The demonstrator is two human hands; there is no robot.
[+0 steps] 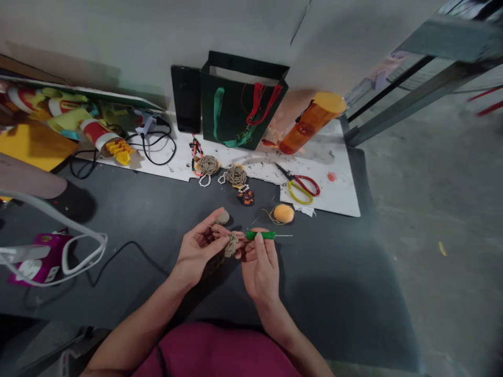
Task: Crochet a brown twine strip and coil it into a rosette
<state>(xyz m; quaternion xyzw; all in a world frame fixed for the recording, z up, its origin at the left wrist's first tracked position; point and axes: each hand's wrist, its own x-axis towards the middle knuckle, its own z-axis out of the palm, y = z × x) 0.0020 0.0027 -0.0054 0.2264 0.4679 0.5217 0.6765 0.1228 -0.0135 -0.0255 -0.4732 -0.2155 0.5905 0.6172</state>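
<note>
One beige crocheted piece (231, 245) was pinched narrowly by the fingertips of the left hand (195, 251), over the grey table (326, 298), and one green-handled tool (261, 235) was held in the closed fingers of the right hand (261, 269), its bare metal tip pointed at 3 o'clock. Taken from that piece, two beige rosettes (236, 175) were laid near 12 o'clock, with white bead loops (205, 180) beside them; one yellow-orange ball (283, 213) was placed at 2 o'clock, and one pair of scissors (301, 186), one loop red and one yellow, was set beyond it on the white board (338, 188). Of the containers, one dark green bag (238, 118) was stood at 12 o'clock, its contents hidden; one orange cylinder (308, 128) was seen at 1 o'clock, its contents indistinct; one purple box (41, 256) was seen at 9 o'clock; and between 10 and 11 o'clock yellow strips (119, 151) were shown at the mouth of one red-and-white cup (94, 133)
</note>
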